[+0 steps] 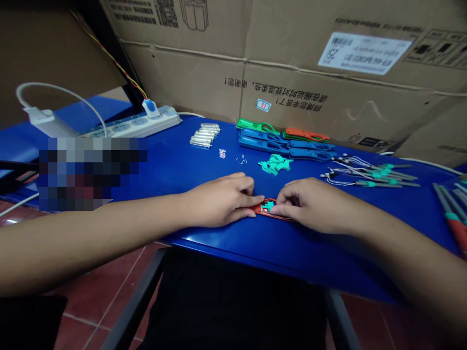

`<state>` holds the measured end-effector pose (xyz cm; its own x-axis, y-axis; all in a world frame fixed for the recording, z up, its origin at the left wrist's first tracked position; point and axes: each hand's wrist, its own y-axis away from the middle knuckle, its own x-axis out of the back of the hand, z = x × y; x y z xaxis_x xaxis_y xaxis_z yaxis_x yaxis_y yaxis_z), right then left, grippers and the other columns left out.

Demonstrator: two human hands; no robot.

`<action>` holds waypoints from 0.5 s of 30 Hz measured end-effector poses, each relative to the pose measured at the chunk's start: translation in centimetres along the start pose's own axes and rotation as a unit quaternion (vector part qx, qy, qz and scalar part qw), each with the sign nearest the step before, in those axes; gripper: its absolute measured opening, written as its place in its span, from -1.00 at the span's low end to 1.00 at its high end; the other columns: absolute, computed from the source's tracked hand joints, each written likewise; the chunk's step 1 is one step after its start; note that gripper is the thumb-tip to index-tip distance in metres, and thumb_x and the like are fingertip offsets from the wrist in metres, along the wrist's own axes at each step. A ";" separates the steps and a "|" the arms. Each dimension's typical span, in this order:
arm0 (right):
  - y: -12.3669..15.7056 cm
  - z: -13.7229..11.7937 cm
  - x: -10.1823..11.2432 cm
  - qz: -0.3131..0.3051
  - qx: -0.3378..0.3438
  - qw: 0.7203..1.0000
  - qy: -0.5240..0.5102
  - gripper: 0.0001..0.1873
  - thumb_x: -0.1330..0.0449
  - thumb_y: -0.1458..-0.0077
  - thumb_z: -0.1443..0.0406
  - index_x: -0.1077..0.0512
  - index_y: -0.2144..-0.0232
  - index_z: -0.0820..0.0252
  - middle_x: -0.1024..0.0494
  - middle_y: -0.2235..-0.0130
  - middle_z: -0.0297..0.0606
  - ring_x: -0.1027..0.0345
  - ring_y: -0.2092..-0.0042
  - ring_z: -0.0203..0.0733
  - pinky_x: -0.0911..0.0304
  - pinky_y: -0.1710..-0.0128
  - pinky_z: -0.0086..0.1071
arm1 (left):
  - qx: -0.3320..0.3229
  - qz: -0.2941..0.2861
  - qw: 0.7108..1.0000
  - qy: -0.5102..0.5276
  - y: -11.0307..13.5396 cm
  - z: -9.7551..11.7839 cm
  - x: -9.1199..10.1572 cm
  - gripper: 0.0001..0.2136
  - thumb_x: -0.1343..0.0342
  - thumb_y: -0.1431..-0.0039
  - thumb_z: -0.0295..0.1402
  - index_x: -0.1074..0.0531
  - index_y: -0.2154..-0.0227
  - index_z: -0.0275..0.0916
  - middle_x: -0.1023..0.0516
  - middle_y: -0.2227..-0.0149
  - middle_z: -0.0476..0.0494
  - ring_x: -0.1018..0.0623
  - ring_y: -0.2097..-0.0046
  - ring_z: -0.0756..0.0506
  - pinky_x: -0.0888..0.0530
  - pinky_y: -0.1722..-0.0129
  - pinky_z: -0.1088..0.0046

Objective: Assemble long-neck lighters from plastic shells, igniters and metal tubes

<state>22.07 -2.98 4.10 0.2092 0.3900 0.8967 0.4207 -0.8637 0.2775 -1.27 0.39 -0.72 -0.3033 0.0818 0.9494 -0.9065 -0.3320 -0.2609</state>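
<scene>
A flat red plastic shell (pixel 263 211) lies on the blue table (pixel 175 165) near its front edge, with a small teal piece (pixel 269 206) sitting in it. My left hand (pixel 222 199) rests beside it, fingers curled, thumb and forefinger pinching the shell's left end. My right hand (pixel 310 204) meets it from the right, fingertips closed on the shell and pressing at the teal piece. Most of the shell is hidden under both hands.
Behind lie a pile of teal parts (pixel 275 164), blue, green and orange shells (pixel 288 141), clear tubes (pixel 205 135), tiny metal bits (pixel 241 159), wired teal probes (pixel 372 175) and tools at the right edge (pixel 454 209). A power strip (pixel 134 124) and cardboard boxes (pixel 292 63) stand at the back.
</scene>
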 end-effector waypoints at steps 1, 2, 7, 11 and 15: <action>0.0 0.0 0.0 -0.011 0.014 1.000 0.001 -0.70 -0.15 -0.19 0.10 -0.50 0.46 0.13 -0.57 0.42 -0.31 -0.35 0.41 -0.26 -0.10 0.43 -0.39 | 0.001 0.002 1.000 0.002 0.0 0.0 0.0 -0.62 -0.02 -0.36 -0.21 -0.44 -0.14 -0.25 -0.45 0.20 -0.24 -0.41 0.16 -0.12 -0.43 0.12 0.33; -0.1 -0.1 -0.1 -0.016 0.024 1.000 -0.001 -0.68 -0.12 -0.21 0.11 -0.51 0.46 0.13 -0.57 0.41 -0.30 -0.35 0.40 -0.26 -0.10 0.41 -0.39 | 0.001 0.004 1.000 0.005 0.0 0.0 -0.1 -0.62 -0.02 -0.36 -0.21 -0.44 -0.14 -0.24 -0.45 0.20 -0.24 -0.41 0.16 -0.12 -0.44 0.12 0.33; -0.2 -0.9 -0.8 0.030 0.004 1.000 0.005 -0.72 -0.12 -0.21 0.17 -0.52 0.44 0.15 -0.56 0.41 -0.28 -0.30 0.41 -0.26 -0.06 0.43 -0.39 | 0.013 0.012 1.000 0.018 0.0 0.1 -0.2 -0.64 -0.03 -0.35 -0.23 -0.48 -0.09 -0.29 -0.44 0.22 -0.23 -0.41 0.18 -0.12 -0.43 0.12 0.32; -0.4 -1.1 -1.4 0.060 0.014 0.998 -0.007 -0.73 -0.11 -0.21 0.21 -0.53 0.44 0.16 -0.55 0.41 -0.29 -0.28 0.42 -0.28 -0.05 0.43 -0.39 | 0.021 0.021 0.999 0.039 0.0 0.2 -0.4 -0.66 -0.06 -0.34 -0.24 -0.50 -0.05 -0.33 -0.43 0.26 -0.21 -0.42 0.19 -0.11 -0.43 0.12 0.34; -0.6 -0.9 -1.8 0.063 0.004 0.997 -0.042 -0.72 -0.14 -0.20 0.16 -0.54 0.42 0.16 -0.54 0.44 -0.32 -0.27 0.44 -0.29 -0.04 0.45 -0.39 | 0.017 0.038 0.997 0.060 -0.1 0.0 -0.6 -0.67 -0.09 -0.32 -0.26 -0.52 -0.02 -0.36 -0.43 0.27 -0.21 -0.42 0.20 -0.11 -0.43 0.13 0.34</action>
<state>20.69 -3.47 2.63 0.3334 0.3044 0.8923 0.3937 -0.9049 0.1616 -1.04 0.38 -1.32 -0.4062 0.1667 0.8984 -0.8695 -0.3728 -0.3240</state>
